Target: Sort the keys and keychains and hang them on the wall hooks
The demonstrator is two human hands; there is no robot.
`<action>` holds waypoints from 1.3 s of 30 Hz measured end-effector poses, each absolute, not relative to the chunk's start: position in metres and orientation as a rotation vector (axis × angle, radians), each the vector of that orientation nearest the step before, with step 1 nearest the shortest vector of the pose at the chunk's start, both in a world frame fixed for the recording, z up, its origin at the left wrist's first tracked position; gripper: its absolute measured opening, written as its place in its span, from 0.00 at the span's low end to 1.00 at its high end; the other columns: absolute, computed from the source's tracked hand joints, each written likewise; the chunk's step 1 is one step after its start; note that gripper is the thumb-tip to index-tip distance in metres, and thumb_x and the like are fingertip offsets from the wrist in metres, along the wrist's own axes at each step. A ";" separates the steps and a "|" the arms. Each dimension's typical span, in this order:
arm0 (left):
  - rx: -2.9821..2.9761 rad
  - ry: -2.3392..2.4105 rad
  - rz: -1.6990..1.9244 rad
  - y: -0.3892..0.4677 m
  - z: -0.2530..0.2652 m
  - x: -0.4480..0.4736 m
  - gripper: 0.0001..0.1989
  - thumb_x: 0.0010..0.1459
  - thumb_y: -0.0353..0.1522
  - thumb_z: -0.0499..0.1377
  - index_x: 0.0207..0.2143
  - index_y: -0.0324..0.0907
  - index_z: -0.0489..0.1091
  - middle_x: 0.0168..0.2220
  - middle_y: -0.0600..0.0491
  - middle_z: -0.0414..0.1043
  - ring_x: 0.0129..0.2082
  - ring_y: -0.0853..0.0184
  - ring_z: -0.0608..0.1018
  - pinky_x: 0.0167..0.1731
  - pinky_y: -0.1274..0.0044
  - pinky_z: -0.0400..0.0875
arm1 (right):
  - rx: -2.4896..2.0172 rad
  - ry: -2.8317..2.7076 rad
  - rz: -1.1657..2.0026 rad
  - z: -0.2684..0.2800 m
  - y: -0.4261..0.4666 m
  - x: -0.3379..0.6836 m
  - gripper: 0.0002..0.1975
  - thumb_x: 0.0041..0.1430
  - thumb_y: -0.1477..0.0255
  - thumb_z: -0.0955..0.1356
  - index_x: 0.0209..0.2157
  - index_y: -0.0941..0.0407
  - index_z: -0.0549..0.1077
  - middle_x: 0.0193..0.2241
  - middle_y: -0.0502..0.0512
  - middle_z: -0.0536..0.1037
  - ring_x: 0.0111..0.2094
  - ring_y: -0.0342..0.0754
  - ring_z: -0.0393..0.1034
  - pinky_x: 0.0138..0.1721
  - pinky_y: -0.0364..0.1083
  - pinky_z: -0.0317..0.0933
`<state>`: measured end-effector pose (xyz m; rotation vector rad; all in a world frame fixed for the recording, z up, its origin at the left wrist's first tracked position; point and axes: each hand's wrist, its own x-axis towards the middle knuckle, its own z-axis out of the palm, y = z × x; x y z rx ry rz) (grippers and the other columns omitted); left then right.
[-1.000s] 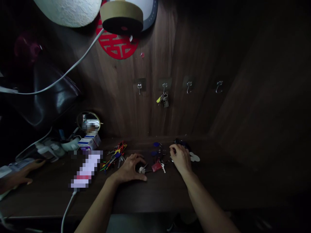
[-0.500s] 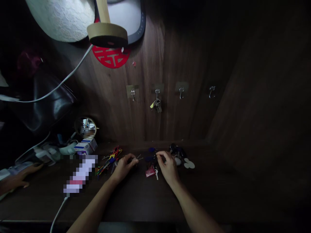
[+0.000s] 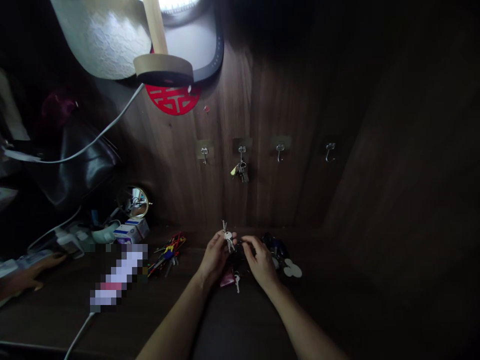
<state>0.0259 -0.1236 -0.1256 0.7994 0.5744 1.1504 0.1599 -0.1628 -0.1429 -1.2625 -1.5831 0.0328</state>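
Observation:
My left hand [image 3: 214,259] is closed around a small bunch of silver keys [image 3: 228,238], which stick up from its fingertips. Just to the right, my right hand [image 3: 261,261] pinches a small dark thing I cannot make out, its fingertips almost meeting the left ones. Below and between the hands lie a dark red key fob [image 3: 227,278] and a loose silver key [image 3: 237,283]. Dark keyrings, partly hidden, lie behind the right hand, with a pale rounded tag [image 3: 293,268] beside them. Left of my hands is a pile of keys with coloured covers [image 3: 169,254].
Four hooks are stuck to the wooden wall; keys [image 3: 240,171] hang from one hook [image 3: 242,150]. At left are a pixelated phone-like slab [image 3: 118,277] with a white cable, small boxes [image 3: 131,230], a round mirror [image 3: 134,202] and a brown hand-like shape [image 3: 33,274]. A lamp base [image 3: 164,69] juts in above.
My left hand has moved right, from near the coloured keys to beside my right hand, bringing the silver keys upright. The right hand stays nearly in place. The view has tilted slightly upward.

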 end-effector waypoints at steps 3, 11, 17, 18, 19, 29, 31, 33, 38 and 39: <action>0.787 0.538 1.117 -0.130 -0.132 0.033 0.17 0.45 0.38 0.65 0.35 0.40 0.66 0.32 0.53 0.73 0.27 0.73 0.74 0.33 0.80 0.67 | -1.238 -1.553 0.013 -0.141 -0.165 0.157 0.08 0.61 0.71 0.59 0.37 0.53 0.69 0.35 0.54 0.76 0.38 0.49 0.70 0.40 0.48 0.60; 1.033 0.553 1.174 -0.133 -0.135 0.023 0.18 0.45 0.39 0.65 0.34 0.41 0.63 0.25 0.59 0.69 0.22 0.76 0.70 0.26 0.83 0.63 | -1.130 -1.534 -0.031 -0.133 -0.170 0.142 0.05 0.59 0.70 0.63 0.34 0.53 0.70 0.33 0.56 0.72 0.38 0.50 0.66 0.40 0.49 0.61; 1.232 0.642 1.144 -0.140 -0.134 0.023 0.18 0.46 0.42 0.63 0.34 0.40 0.64 0.24 0.58 0.69 0.20 0.74 0.70 0.22 0.83 0.62 | -1.099 -1.467 0.087 -0.134 -0.168 0.145 0.07 0.60 0.69 0.62 0.29 0.54 0.69 0.29 0.53 0.72 0.35 0.48 0.66 0.38 0.47 0.61; 1.256 0.648 1.126 -0.142 -0.133 0.023 0.18 0.47 0.42 0.62 0.35 0.39 0.65 0.24 0.57 0.69 0.20 0.75 0.70 0.21 0.83 0.61 | -1.103 -1.451 0.114 -0.135 -0.168 0.146 0.08 0.60 0.69 0.62 0.29 0.54 0.69 0.29 0.53 0.71 0.34 0.47 0.67 0.37 0.46 0.61; 1.278 0.650 1.111 -0.143 -0.132 0.023 0.18 0.48 0.42 0.61 0.36 0.39 0.66 0.25 0.57 0.69 0.19 0.75 0.69 0.21 0.83 0.61 | -1.109 -1.435 0.142 -0.135 -0.168 0.147 0.08 0.60 0.68 0.62 0.29 0.55 0.69 0.28 0.52 0.71 0.33 0.47 0.67 0.36 0.46 0.61; 1.379 0.555 1.018 -0.146 -0.135 0.030 0.20 0.53 0.40 0.59 0.45 0.38 0.68 0.29 0.54 0.72 0.23 0.74 0.71 0.27 0.82 0.64 | -1.172 -1.233 0.418 -0.135 -0.165 0.156 0.10 0.55 0.62 0.65 0.28 0.55 0.69 0.23 0.49 0.73 0.25 0.45 0.69 0.27 0.42 0.63; 1.346 0.560 1.032 -0.143 -0.138 0.030 0.21 0.52 0.40 0.59 0.47 0.38 0.67 0.26 0.55 0.71 0.23 0.74 0.71 0.27 0.82 0.64 | -1.144 -1.243 0.457 -0.135 -0.165 0.152 0.10 0.53 0.62 0.66 0.28 0.55 0.69 0.23 0.50 0.74 0.25 0.45 0.69 0.25 0.42 0.64; 1.321 0.575 1.051 -0.141 -0.140 0.030 0.23 0.51 0.40 0.60 0.48 0.38 0.66 0.26 0.56 0.71 0.23 0.73 0.71 0.27 0.82 0.64 | -1.119 -1.248 0.498 -0.136 -0.165 0.148 0.10 0.53 0.62 0.66 0.28 0.55 0.69 0.24 0.50 0.74 0.26 0.46 0.69 0.23 0.42 0.64; 1.347 0.649 1.159 -0.142 -0.135 0.026 0.30 0.51 0.38 0.60 0.56 0.41 0.59 0.27 0.56 0.72 0.25 0.73 0.72 0.28 0.82 0.66 | -1.086 -1.339 0.527 -0.140 -0.163 0.145 0.10 0.56 0.63 0.63 0.32 0.55 0.72 0.31 0.54 0.72 0.30 0.47 0.69 0.19 0.41 0.65; 1.375 0.673 1.178 -0.142 -0.133 0.025 0.30 0.52 0.38 0.59 0.56 0.41 0.58 0.27 0.56 0.72 0.26 0.72 0.73 0.29 0.82 0.67 | -1.079 -1.372 0.497 -0.140 -0.163 0.145 0.11 0.57 0.64 0.63 0.32 0.54 0.73 0.32 0.55 0.72 0.31 0.47 0.70 0.21 0.42 0.66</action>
